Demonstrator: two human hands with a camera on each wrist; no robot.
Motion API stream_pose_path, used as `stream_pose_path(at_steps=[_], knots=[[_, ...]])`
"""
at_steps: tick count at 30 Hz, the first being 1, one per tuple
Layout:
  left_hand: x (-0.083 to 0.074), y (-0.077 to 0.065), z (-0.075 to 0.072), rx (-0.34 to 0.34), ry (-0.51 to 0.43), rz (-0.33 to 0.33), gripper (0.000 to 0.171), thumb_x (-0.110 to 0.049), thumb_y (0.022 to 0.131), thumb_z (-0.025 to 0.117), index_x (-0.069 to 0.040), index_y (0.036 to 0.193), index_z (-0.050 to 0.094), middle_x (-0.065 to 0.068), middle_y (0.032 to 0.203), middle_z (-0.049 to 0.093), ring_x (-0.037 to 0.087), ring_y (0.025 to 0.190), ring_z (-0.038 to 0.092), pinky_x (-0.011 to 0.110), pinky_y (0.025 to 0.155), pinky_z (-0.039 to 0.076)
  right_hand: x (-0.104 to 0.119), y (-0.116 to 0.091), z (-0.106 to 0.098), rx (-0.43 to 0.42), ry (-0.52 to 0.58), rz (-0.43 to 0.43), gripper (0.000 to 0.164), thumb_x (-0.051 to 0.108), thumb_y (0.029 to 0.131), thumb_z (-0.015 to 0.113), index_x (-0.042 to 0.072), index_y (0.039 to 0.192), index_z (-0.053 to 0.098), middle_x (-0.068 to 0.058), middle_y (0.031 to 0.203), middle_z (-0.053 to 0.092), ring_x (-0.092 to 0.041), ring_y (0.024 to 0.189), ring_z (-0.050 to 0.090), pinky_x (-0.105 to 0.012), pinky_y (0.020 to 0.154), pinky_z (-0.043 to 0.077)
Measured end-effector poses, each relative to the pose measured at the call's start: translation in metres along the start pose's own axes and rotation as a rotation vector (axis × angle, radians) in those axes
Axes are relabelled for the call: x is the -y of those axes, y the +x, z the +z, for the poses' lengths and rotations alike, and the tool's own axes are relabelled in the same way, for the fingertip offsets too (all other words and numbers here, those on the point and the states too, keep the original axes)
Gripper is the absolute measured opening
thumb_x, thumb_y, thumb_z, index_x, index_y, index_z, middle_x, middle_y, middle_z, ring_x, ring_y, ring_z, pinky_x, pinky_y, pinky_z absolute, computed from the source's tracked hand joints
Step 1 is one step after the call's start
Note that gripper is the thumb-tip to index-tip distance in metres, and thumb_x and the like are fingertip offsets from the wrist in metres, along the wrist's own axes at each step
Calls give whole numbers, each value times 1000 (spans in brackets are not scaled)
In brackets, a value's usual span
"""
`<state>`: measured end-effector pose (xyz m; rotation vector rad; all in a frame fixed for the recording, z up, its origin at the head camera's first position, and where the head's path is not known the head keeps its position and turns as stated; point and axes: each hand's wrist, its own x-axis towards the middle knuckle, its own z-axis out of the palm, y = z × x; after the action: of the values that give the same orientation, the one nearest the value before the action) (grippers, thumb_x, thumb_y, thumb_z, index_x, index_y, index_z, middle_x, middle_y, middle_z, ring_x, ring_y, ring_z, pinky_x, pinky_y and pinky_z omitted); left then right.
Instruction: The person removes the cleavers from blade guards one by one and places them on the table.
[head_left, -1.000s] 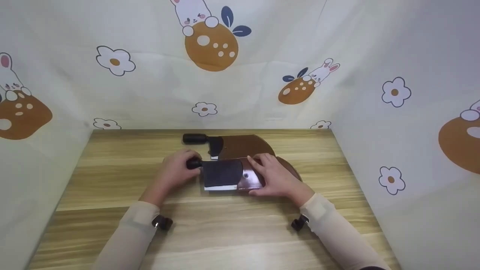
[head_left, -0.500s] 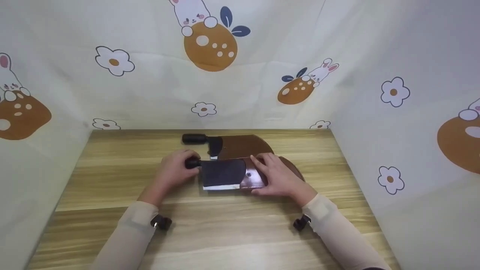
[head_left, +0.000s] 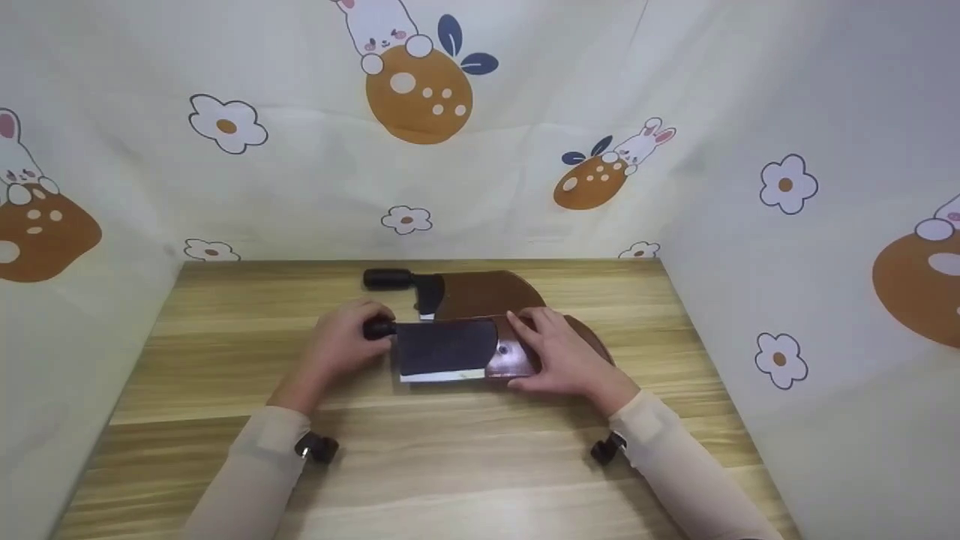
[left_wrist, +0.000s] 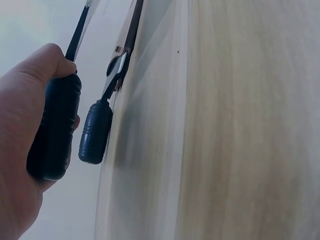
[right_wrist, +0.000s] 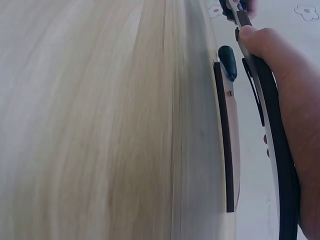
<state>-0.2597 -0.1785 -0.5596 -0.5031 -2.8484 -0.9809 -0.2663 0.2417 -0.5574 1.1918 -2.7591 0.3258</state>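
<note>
I see left hand [head_left: 347, 337] gripping the knife [head_left: 446, 349], right hand [head_left: 566, 356] holding its sheath [head_left: 512, 361], only partly on. Second knife [head_left: 430, 291] lies sheathed on the counter [head_left: 450, 465]

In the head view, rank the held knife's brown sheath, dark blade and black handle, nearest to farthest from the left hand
1. Black handle: in the left hand.
2. Dark blade: right of the handle.
3. Brown sheath: farther right, in the right hand.

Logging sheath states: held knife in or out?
Partly out: broad stretch of blade shows bare between handle and brown sheath; far end covered.
</note>
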Motion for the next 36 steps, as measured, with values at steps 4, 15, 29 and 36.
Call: stream_pose_path(at_steps=[4,15,29,36], knots=[[0,-2,-2,-3,-11,5,37,-26,89,89,-15,123,78,7,126,74,35,121,68,60,106,53,1,-1,-1,3,3,-1,119,73,81,84,3,168,43,-18,154,50,-37,142,47,-54,123,40],[7,-5,-8,9,-38,-42,41,-26,90,89,-15,128,77,9,133,72,38,125,67,63,110,51,-4,-6,-5,6,11,18,119,74,83,83,4,170,40,-19,156,49,-37,143,46,-54,122,42],[18,-13,-17,1,-39,-78,38,-24,89,88,-18,125,77,8,124,73,37,116,68,62,103,54,-14,-15,-7,-14,9,28,118,73,81,84,4,168,44,-20,155,50,-39,142,46,-56,121,42],[21,-15,-21,-7,-38,-75,39,-25,88,88,-17,126,77,8,126,74,37,117,69,62,103,54,-21,-19,-9,4,3,44,119,70,81,86,5,170,41,-19,156,49,-40,144,45,-56,123,39]])
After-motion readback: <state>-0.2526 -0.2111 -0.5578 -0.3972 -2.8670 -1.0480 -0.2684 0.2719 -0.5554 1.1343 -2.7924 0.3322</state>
